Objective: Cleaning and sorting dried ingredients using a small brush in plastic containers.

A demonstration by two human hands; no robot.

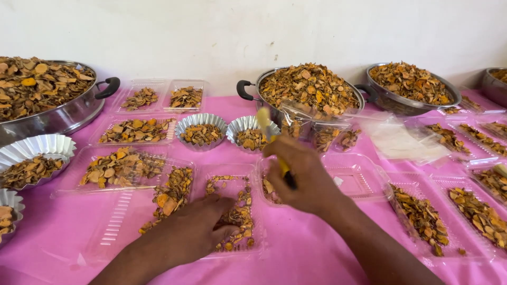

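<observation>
One head-worn camera looked down and forward from close above the pink-covered surface [317,248]; it faced the white wall [253,31] behind; no second view.

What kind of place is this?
Probably a small food-packing table: big metal pans heaped with dried orange slices, many clear plastic trays being filled, all on a pink cloth.

Dried turmeric slices [240,214] lie in a clear tray [232,252] under the left hand [198,229]; right of it, an open clamshell container [359,177]; behind, two fluted foil cups [200,128], then heaped steel pans [309,87].
</observation>
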